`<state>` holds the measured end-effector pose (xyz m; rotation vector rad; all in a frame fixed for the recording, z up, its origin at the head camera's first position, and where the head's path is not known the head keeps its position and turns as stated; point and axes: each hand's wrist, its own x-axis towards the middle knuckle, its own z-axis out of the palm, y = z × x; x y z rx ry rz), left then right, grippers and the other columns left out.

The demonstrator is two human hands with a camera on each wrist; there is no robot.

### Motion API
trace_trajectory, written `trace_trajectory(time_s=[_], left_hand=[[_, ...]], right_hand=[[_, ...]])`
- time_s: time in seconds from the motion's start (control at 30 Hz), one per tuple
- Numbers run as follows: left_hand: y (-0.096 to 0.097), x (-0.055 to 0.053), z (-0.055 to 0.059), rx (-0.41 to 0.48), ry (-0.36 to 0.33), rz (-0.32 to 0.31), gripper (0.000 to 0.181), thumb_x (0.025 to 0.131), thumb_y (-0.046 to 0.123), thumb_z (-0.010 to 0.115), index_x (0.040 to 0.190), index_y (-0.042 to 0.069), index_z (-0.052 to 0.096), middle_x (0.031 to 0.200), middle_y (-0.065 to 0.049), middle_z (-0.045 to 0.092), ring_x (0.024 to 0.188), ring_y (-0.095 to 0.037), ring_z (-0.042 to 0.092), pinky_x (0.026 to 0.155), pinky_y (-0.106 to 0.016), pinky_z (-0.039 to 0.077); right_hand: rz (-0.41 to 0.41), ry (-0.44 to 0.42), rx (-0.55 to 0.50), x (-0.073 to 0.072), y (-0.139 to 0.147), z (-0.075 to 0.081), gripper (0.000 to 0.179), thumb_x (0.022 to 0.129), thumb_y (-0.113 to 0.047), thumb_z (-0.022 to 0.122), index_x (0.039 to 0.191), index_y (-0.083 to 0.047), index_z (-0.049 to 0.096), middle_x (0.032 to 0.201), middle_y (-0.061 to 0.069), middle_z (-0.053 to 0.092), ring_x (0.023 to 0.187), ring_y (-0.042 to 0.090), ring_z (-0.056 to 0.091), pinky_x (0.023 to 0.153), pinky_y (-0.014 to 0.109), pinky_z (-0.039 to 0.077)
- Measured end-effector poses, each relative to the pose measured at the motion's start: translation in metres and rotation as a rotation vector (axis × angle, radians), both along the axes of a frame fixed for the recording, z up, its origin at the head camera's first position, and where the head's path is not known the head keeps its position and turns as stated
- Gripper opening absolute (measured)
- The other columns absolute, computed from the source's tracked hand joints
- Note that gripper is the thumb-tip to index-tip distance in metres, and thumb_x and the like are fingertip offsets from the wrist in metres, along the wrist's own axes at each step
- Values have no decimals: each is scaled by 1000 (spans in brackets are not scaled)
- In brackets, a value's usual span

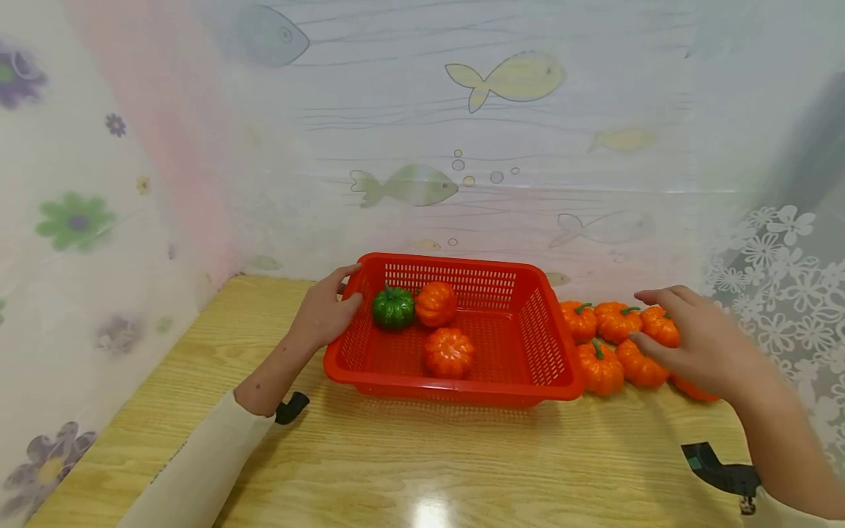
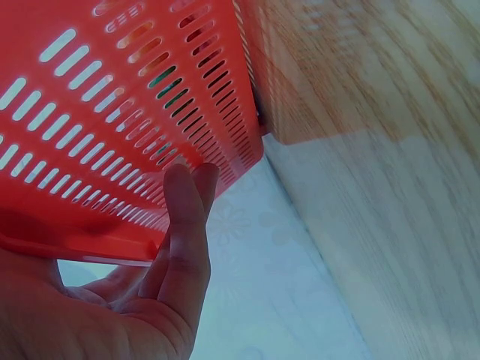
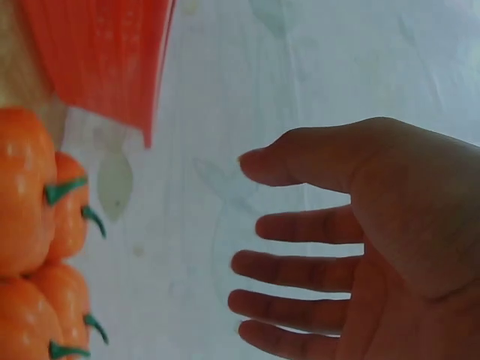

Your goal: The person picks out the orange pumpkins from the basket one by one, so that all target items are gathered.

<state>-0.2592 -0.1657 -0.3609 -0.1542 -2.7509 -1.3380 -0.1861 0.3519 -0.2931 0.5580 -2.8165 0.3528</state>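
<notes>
A red plastic basket [image 1: 455, 385] with slotted walls stands on the table. Inside it lie a green pumpkin [image 1: 393, 308] and two orange pumpkins [image 1: 436, 304], one of them nearer the front. My left hand [image 1: 323, 312] grips the basket's left rim, thumb over the edge and fingers along the outer wall, as the left wrist view shows. To the basket's right, several orange pumpkins [image 1: 601, 369] with green stems sit in two rows. Above these hovers my right hand [image 1: 706, 341]; its fingers [image 3: 300, 271] are spread and hold nothing. Part of the pumpkin group is hidden behind that hand.
Light wood-grain table [image 1: 396, 455] spreads in front of the basket. A sheet with printed fish [image 1: 409, 185] hangs close behind the basket, and a flowered one [image 1: 75, 220] runs along the left side.
</notes>
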Motion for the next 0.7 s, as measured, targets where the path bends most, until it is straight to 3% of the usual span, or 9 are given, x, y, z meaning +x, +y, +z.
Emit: trace_trajectory(time_s=[0.33, 0.7], left_hand=[[0, 0, -2, 2, 8, -3, 60, 106, 25, 50, 165, 19, 39, 133, -21, 64, 91, -31, 71, 74, -39, 63], [0, 1, -1, 5, -2, 0, 60, 106, 25, 49, 165, 18, 39, 134, -21, 63, 96, -32, 71, 78, -42, 64]], right_hand=[[140, 111, -109, 10, -50, 1, 46, 89, -17, 85, 131, -10, 67, 129, 9, 64, 110, 34, 65, 84, 59, 57], [162, 47, -112, 6, -92, -1, 44, 93, -19, 82, 133, -9, 66, 128, 8, 65, 105, 30, 67, 85, 52, 58]])
